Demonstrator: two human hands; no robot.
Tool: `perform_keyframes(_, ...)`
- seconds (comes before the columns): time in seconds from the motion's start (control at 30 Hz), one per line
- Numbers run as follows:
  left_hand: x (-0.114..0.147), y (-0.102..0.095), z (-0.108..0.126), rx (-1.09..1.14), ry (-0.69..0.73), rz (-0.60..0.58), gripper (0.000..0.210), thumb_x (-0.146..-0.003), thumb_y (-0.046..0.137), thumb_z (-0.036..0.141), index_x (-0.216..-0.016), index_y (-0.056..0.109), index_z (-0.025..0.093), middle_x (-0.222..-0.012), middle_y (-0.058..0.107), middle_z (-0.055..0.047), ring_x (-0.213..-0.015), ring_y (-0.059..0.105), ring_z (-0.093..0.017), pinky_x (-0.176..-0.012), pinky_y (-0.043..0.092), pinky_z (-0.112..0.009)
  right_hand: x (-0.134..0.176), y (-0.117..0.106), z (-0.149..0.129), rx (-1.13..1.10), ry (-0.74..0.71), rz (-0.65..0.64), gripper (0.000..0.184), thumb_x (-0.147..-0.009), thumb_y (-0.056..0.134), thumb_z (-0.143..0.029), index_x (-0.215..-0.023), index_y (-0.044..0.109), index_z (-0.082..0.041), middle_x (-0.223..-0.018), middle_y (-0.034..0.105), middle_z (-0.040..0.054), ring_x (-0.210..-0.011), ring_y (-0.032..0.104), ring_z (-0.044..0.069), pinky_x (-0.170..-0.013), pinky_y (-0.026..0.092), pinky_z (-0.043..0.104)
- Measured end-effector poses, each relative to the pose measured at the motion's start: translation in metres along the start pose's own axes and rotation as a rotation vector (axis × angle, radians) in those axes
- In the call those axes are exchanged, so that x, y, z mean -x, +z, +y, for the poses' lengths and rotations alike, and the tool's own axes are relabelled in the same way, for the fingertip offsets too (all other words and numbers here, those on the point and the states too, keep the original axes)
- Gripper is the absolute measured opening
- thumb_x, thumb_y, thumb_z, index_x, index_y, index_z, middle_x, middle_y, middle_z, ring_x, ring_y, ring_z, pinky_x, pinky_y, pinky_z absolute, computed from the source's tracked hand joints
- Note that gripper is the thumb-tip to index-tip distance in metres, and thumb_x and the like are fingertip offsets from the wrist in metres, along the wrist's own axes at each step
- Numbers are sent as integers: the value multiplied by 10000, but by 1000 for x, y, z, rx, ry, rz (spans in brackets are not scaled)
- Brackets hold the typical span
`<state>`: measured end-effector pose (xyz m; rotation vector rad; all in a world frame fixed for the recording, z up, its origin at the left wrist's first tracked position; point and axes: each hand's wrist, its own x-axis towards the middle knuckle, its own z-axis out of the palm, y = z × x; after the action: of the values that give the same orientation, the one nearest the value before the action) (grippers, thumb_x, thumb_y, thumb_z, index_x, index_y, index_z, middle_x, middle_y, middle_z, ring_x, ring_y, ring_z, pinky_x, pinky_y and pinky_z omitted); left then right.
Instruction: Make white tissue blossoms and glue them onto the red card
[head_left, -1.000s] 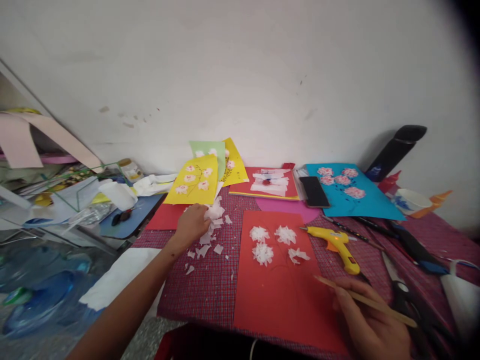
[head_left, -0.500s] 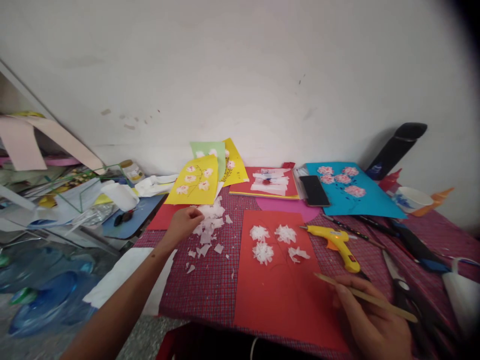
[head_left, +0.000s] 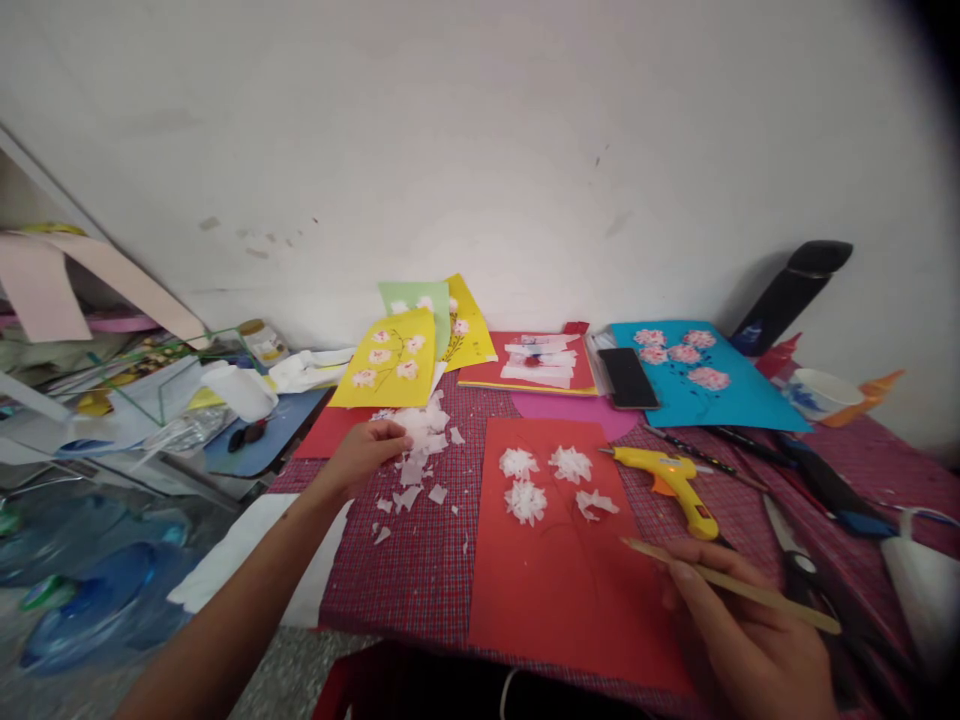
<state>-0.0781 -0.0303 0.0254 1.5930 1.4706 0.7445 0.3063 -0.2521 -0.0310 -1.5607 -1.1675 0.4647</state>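
My left hand (head_left: 367,452) is at the pile of torn white paper scraps (head_left: 424,430), its thumb and fingers pinched together at the pile's near left side. Whatever sits between those fingertips is hidden. Held like a pen in my right hand (head_left: 750,625) is a slim pale wooden stick (head_left: 757,592), its tip just above a red sheet (head_left: 540,600). On that sheet are three full white paper blossoms (head_left: 526,502) and a partial, open one (head_left: 597,504) at the right. Faint branch lines run below them.
A yellow hot glue gun (head_left: 671,480) lies right of the red sheet, near black-handled scissors (head_left: 806,570). Behind are a phone (head_left: 628,379), a blue flower picture (head_left: 712,385), a yellow one (head_left: 390,360) and a paper cup (head_left: 821,395). White paper (head_left: 255,545) hangs over the left edge.
The stick's tip has moved slightly left and up over the red sheet with my right hand. My left hand stays at the scraps, its fingertips shifted a little.
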Motion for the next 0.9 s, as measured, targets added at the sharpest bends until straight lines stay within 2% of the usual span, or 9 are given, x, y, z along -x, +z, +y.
perform_keyframes(0.13,1,4,-2,46,13,-20,311,-643,727,376,-851,671,152,-705,667,4,-578,570,-121,-565,436,-237,3,4,-8,-15,0,-1,221,-861,669,-401,-983,699,-218,-703,697,17,-587,667,173,-571,565,231)
perform_keyframes(0.27,5,5,-3,-85,65,-30,378,-673,687,374,-979,703,155,-863,741,-46,-709,660,-183,-652,500,-286,3,9,-21,-30,-27,-62,224,-883,645,-403,-981,727,-219,-709,704,25,-585,663,164,-558,570,214)
perform_keyframes(0.4,12,5,0,-319,115,-42,320,-768,599,370,-993,731,184,-802,747,-27,-689,682,-201,-658,501,-297,4,13,-27,-30,-61,-97,219,-885,642,-392,-977,735,-217,-659,701,16,-555,662,163,-534,561,206)
perform_keyframes(0.57,19,10,5,-421,190,-71,308,-862,530,380,-1016,727,200,-765,740,-11,-659,678,-183,-626,471,-266,5,14,-27,-16,-77,-117,203,-894,640,-379,-991,737,-229,-678,704,6,-568,664,155,-548,555,200)
perform_keyframes(0.73,19,13,6,-535,254,-71,327,-919,476,409,-905,728,201,-682,702,-7,-643,651,-182,-608,421,-259,5,16,-30,-25,-67,-175,204,-911,622,-376,-1012,729,-234,-670,687,1,-581,660,160,-559,551,207)
perform_keyframes(0.83,16,11,3,-605,315,-67,334,-928,469,397,-839,727,203,-736,711,-22,-701,652,-193,-640,425,-270,4,17,-34,-6,-68,-180,219,-910,618,-389,-1008,740,-235,-676,689,6,-576,656,164,-539,548,210)
perform_keyframes(0.9,16,11,1,-645,374,-32,317,-921,482,374,-817,730,206,-809,729,-42,-786,663,-211,-717,454,-292,3,17,-37,5,-78,-168,224,-912,615,-393,-1005,749,-240,-706,707,13,-584,664,167,-549,556,215)
